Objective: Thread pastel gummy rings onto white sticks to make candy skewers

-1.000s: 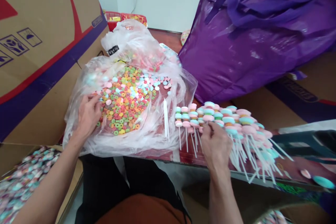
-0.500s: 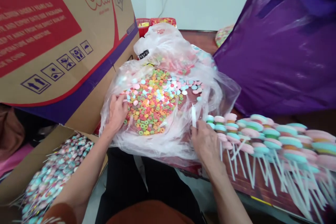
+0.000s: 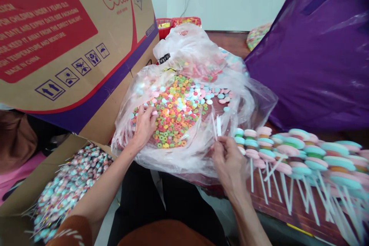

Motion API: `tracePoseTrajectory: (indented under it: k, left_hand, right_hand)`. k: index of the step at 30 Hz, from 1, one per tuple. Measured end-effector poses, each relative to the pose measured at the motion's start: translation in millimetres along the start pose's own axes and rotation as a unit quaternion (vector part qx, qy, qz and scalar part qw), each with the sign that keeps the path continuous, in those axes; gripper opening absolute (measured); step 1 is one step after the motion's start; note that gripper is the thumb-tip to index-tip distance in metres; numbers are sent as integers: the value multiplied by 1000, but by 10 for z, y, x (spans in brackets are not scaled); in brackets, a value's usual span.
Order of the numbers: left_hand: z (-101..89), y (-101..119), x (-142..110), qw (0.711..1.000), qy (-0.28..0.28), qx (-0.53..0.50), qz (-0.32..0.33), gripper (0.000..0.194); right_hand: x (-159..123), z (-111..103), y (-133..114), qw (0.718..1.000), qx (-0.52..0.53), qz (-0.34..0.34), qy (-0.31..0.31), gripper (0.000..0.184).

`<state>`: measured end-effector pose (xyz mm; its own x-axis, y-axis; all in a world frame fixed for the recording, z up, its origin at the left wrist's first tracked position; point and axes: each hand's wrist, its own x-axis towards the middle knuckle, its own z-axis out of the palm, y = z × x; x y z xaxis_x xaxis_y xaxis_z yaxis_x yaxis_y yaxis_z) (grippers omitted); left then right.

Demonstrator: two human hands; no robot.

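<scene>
My left hand point(image 3: 143, 127) rests at the left side of a spread of candy, its fingers bent and apart, with a pink candy disc point(image 3: 155, 113) by the fingertips. Small ring candies point(image 3: 170, 123) in green, orange, yellow and red lie under and beside it, mixed with pink and blue discs point(image 3: 220, 96). They lie on a crumpled clear plastic bag point(image 3: 173, 161). My right hand point(image 3: 229, 157) is closed around white lollipop sticks point(image 3: 218, 125), which point up out of its fingers. Just right of it, stacked candy lollipops point(image 3: 251, 142) lie in rows, sticks towards me.
A large printed cardboard box point(image 3: 63, 61) stands at the left. Below it, an open carton point(image 3: 17, 200) holds a heap of wrapped lollipops point(image 3: 69, 188). A big purple bag point(image 3: 311, 65) fills the right back. A red basket point(image 3: 163, 27) sits near the wall.
The view has shifted a little to the left. My left hand has moved right, further over the candies. In my right hand, the white sticks now show spread apart at the top.
</scene>
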<state>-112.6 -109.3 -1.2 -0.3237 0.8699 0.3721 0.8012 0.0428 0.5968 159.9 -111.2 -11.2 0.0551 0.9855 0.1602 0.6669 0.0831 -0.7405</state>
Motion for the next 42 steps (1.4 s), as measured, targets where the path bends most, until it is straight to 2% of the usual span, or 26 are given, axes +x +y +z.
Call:
tracePoseTrajectory:
  k: [4, 9, 13, 18, 23, 25, 30, 35, 42]
  left_hand:
    - [11, -90, 37, 1000, -5, 0, -5, 14]
    - [0, -180, 128, 999, -17, 6, -35, 24]
    - [-36, -150, 158, 997, -31, -36, -53, 14]
    - [-85, -108, 109, 988, -44, -121, -84, 16]
    - [-66, -167, 119, 974, -65, -184, -111, 17]
    - [-47, -188, 124, 980, -68, -162, -93, 18]
    - [-9, -192, 97, 998, -23, -58, -6, 15]
    - [-11, -151, 75, 1000, -25, -18, -2, 21]
    - [-61, -120, 70, 998, -64, 13, 4, 22]
  right_hand:
    - [-181, 130, -148, 990, 106, -34, -83, 25]
    - [-317, 284, -364, 976, 134, -90, -142, 24]
    - [-363, 333, -462, 970, 139, -120, -160, 22]
    - [-368, 358, -459, 969, 136, -129, -163, 22]
    - [-361, 383, -472, 969, 133, -127, -165, 24]
    - [-361, 396, -477, 970, 131, -126, -162, 24]
    - [-362, 420, -467, 972, 126, -122, -156, 26]
    - [-359, 431, -457, 972, 123, -121, -157, 26]
    - [-356, 416, -469, 970, 135, -117, -167, 30]
